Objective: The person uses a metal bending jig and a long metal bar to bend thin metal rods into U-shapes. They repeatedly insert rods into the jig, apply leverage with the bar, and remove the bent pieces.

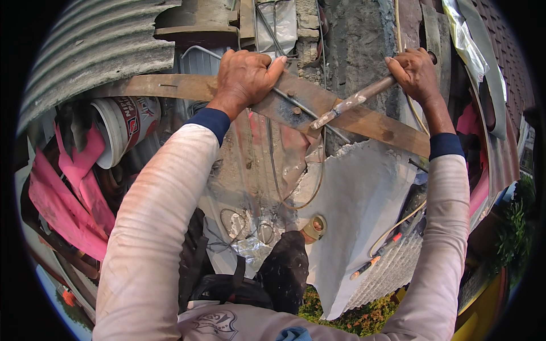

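My left hand (pixel 245 78) is closed around a thin metal bar (pixel 206 52) with a hooked end. The bar slants down to the right across a brown wooden plank (pixel 387 129), its straight end lying past the plank's lower edge. My right hand (pixel 418 74) grips a worn, round wooden handle (pixel 364 96) that slants down to the left. The handle's whitish, scuffed end is over the plank, close to the bar. Any tool head at the other end cannot be made out behind my right hand. A bolt head (pixel 297 111) stands out of the plank between my hands.
Corrugated roofing (pixel 108 45) overhangs the far left, above a white bucket (pixel 108 133) and pink sheeting (pixel 74 193). A bent grey metal sheet (pixel 358 199) lies nearer me. Loose wire (pixel 301 206), a small round container (pixel 314 227) and orange-handled tools (pixel 372 261) lie about.
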`<state>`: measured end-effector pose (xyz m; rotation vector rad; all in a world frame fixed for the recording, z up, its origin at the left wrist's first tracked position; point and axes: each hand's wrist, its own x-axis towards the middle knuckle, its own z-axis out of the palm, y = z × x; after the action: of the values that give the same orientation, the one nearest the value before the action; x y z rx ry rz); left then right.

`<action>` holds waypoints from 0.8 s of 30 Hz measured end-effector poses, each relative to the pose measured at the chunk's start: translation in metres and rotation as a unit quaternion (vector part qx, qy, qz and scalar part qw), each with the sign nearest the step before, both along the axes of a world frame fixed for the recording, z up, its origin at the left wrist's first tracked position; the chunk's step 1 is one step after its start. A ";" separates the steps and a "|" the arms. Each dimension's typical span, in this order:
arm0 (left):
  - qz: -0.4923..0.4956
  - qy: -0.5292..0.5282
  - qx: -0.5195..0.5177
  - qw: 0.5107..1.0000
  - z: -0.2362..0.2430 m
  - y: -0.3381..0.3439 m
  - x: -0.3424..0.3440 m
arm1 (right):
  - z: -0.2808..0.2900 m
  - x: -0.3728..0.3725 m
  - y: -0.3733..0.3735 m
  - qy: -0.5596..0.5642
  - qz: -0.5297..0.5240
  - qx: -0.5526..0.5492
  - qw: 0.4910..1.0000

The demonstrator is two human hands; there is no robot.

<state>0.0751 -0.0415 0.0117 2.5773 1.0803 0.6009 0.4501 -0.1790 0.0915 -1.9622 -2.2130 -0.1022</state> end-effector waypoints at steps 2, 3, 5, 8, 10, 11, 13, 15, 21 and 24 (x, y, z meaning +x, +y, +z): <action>0.004 0.016 -0.013 1.000 0.001 0.000 0.000 | -0.004 0.004 0.006 0.008 0.013 0.011 1.000; 0.004 0.012 -0.007 1.000 0.001 0.000 -0.001 | -0.007 0.006 0.010 0.005 0.022 0.008 1.000; -0.002 0.009 -0.009 1.000 0.001 0.000 0.000 | -0.011 0.013 0.012 -0.005 0.032 0.002 0.999; -0.003 0.007 -0.017 1.000 0.001 0.001 0.001 | -0.018 0.020 0.010 -0.028 0.049 -0.005 0.998; -0.012 -0.001 -0.004 1.000 0.001 0.001 0.001 | -0.022 0.017 0.006 -0.019 0.053 0.020 0.998; -0.009 0.001 -0.006 1.000 0.002 0.001 0.001 | -0.022 0.014 0.003 -0.006 0.045 0.041 0.998; 0.002 0.038 -0.032 0.999 0.002 0.002 0.001 | -0.016 0.007 -0.003 0.011 0.015 0.041 0.999; 0.011 0.064 -0.054 0.996 0.003 0.004 0.002 | -0.002 0.001 -0.009 0.008 -0.021 0.009 1.000; 0.003 0.063 -0.037 0.997 0.002 0.007 0.002 | 0.024 -0.011 -0.033 -0.025 0.028 -0.009 0.999; 0.017 0.085 -0.049 0.995 0.002 0.007 0.002 | 0.017 -0.017 -0.039 -0.024 0.008 0.015 1.000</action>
<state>0.0768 -0.0342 0.0133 2.5651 1.1774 0.3321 0.4333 -0.2182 0.1080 -1.9463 -2.2418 -0.1823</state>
